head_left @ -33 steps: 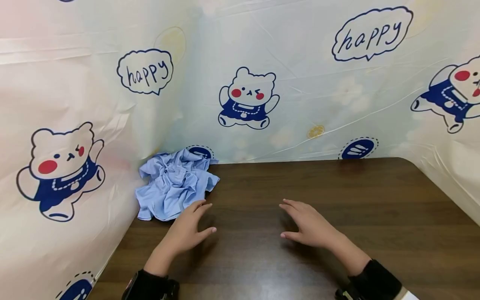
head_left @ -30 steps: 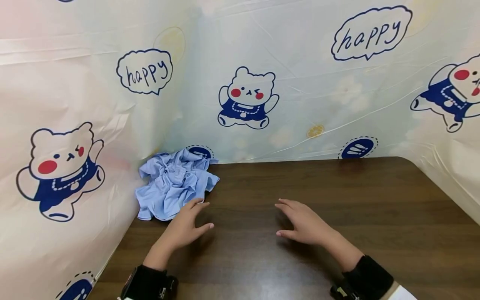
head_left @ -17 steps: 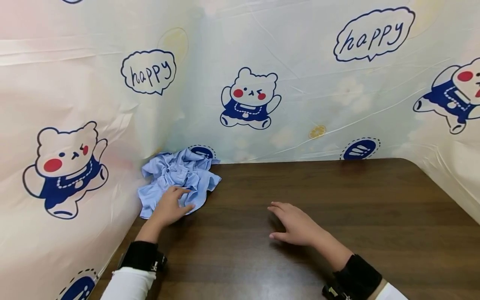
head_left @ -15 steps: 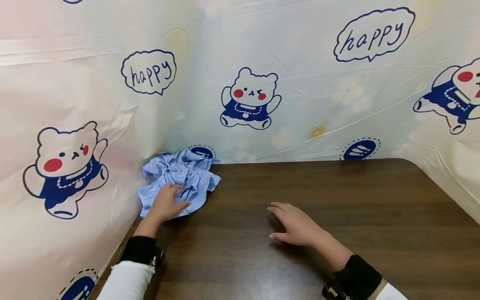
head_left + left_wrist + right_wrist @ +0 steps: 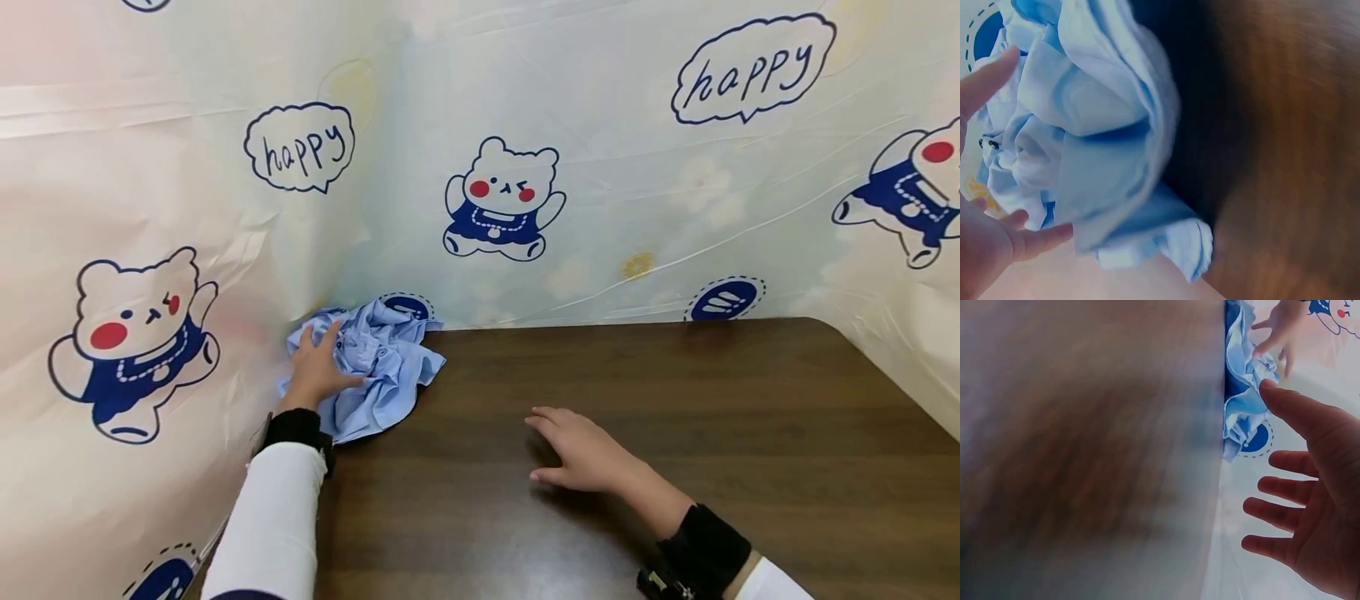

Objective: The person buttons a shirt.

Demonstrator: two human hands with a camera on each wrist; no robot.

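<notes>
A crumpled light blue shirt [image 5: 382, 375] with small dark buttons lies in a heap at the table's back left corner. My left hand [image 5: 317, 367] is over the left part of the heap, fingers spread and pointing away from me. In the left wrist view the thumb [image 5: 991, 81] and fingers [image 5: 1041, 242] stand apart on two sides of the shirt's folds [image 5: 1104, 162]. My right hand [image 5: 581, 452] hovers over the middle of the table, palm turned inward and fingers extended, holding nothing. In the right wrist view its fingers [image 5: 1275, 514] are spread.
The dark brown wooden table [image 5: 675, 400] has a rounded back right corner. A pale curtain [image 5: 600, 108] printed with bears and "happy" bubbles hangs along the back and both sides, close against the shirt. Black bands [image 5: 705, 546] wrap both wrists.
My left hand has moved forward and left from in front of the shirt to over its left side. The right hand has shifted slightly left. The shirt lies in the same place.
</notes>
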